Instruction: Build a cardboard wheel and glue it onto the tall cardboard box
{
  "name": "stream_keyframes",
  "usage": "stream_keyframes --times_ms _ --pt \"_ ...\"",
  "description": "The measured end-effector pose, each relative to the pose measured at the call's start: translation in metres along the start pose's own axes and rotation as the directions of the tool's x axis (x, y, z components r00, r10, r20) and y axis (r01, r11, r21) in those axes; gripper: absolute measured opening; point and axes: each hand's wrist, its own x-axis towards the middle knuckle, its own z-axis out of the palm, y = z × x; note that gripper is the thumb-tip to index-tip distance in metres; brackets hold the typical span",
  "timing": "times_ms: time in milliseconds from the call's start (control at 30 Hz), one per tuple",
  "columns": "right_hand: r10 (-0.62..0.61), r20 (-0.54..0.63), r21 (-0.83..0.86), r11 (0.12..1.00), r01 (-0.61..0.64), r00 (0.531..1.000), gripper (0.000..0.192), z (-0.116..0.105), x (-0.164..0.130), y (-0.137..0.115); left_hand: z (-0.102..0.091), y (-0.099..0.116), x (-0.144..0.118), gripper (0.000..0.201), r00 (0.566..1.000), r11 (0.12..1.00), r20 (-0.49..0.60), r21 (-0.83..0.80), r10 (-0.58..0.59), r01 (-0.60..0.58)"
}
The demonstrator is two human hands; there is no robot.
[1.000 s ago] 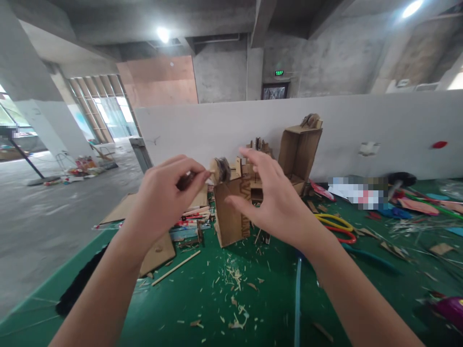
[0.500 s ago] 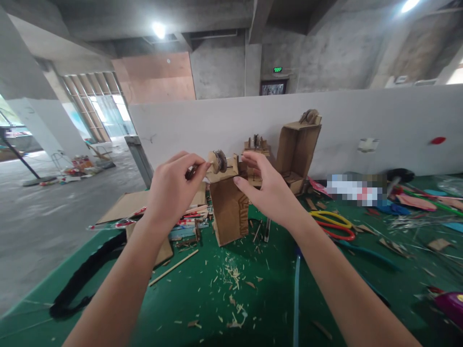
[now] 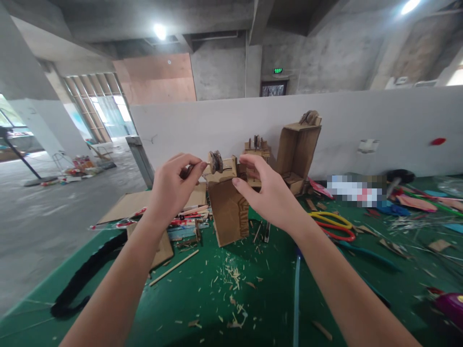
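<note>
My left hand (image 3: 175, 188) pinches the end of a thin stick that carries a round cardboard pulley (image 3: 216, 162) with a dark, grooved rim. Beneath the pulley stands an upright cardboard box (image 3: 227, 212), its right side showing torn corrugation. A small cardboard upright (image 3: 234, 165) rises from the box's top. Close to the box's upper right edge is my right hand (image 3: 262, 185), fingers apart and nothing held; whether it touches the box I cannot tell.
Behind stand a small cardboard piece with wheels (image 3: 257, 144) and a tall open cardboard box (image 3: 298, 152). Yellow-handled and red-handled tools (image 3: 334, 224) lie right. A loose stick (image 3: 173, 268), wood shavings (image 3: 233, 274) and a black strap (image 3: 81, 279) lie on the green table (image 3: 267, 299).
The pulley has shifted slightly left and turned, showing more of its rim. My left hand moved slightly left with the stick. My right hand has barely moved.
</note>
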Motion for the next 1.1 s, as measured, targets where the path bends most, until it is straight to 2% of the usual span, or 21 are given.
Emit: stream_keyframes --times_ms 433,600,1100 --pt "-0.015 -0.009 -0.048 0.999 0.015 1.0 0.04 -0.0004 0.0006 0.0024 0.0009 -0.0033 -0.0004 0.017 0.999 0.999 0.023 0.039 0.025 -0.025" --pt "-0.027 -0.027 -0.086 0.996 0.024 0.999 0.037 0.0001 0.0005 0.0026 0.0025 -0.0019 -0.0003 0.017 1.0 1.0 0.022 0.026 0.001 -0.002" --pt "-0.034 -0.031 -0.077 0.997 0.032 0.999 0.035 -0.0001 0.0011 0.0014 0.0054 -0.0015 -0.0012 0.018 0.999 0.999 0.034 0.04 -0.004 0.003"
